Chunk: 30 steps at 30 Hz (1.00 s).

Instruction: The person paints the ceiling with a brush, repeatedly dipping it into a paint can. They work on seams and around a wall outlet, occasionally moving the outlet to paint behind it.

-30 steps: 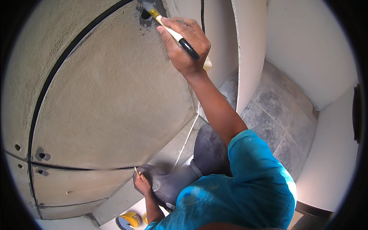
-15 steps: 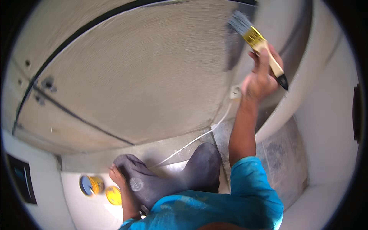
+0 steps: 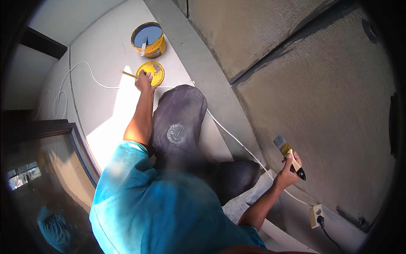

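My right hand (image 3: 288, 173) grips a flat paintbrush (image 3: 299, 168) by its pale, black-tipped handle. Its grey-coated bristles point up and away, beside the rough brown-grey wall (image 3: 313, 106). Out at far left, my left hand (image 3: 144, 80) is closed around a thin yellowish stick (image 3: 127, 74), over a round yellow lid (image 3: 156, 73) smeared with grey. Whether the fingers touch the lid cannot be made out. Just beyond stands a yellow bucket (image 3: 155, 50) of blue-grey paint, with a flat pale tool (image 3: 144, 48) leaning over its rim.
A white cable (image 3: 230, 133) crosses the floor beside my knees to a socket block (image 3: 316, 215) with a black plug. Dark grey bands (image 3: 270, 63) run along the wall joints. A dark-framed glass pane (image 3: 50, 169) stands at left.
The view has swung toward the bucket. My right hand has brought the paintbrush down from high by the wall's edge. My left hand has left my knee for the lid, with the stick now visible.
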Available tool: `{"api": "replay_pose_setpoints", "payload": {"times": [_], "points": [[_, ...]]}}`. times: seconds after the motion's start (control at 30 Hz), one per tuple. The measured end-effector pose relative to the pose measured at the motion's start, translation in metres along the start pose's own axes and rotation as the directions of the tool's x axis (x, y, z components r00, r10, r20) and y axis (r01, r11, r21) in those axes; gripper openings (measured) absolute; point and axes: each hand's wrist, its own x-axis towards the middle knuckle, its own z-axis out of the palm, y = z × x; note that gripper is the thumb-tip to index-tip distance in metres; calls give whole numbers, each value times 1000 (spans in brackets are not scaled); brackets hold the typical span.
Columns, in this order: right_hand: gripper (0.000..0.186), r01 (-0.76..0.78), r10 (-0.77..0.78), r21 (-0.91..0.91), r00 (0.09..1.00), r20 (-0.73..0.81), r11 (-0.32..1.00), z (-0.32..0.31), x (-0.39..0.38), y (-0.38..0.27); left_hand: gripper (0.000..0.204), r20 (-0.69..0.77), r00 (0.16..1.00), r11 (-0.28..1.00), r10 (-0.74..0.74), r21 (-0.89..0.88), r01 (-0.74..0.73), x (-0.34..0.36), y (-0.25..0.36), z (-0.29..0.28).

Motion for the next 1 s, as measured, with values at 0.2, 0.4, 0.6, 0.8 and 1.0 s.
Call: {"api": "replay_pose_setpoints", "payload": {"times": [0.2,0.4,0.6,0.8,1.0], "points": [[24,-35,39,-43,996,84,998,80,-6,28,69,71,996,998,-62,4,62,104,7,63],[24,-86,100,-67,965,244,994,139,-23,8,52,206,962,876,-181,-411,253,165,-41,80],[26,-144,150,-44,958,245,989,162,-27,8,24,169,982,874,-88,-460,157,155,-53,90],[26,-176,162,46,961,224,983,191,-19,-5,25,119,977,895,-175,-394,209,145,-35,88],[21,-108,76,107,959,273,988,227,-8,-31,24,156,964,909,-215,-328,255,127,-33,73]]}}
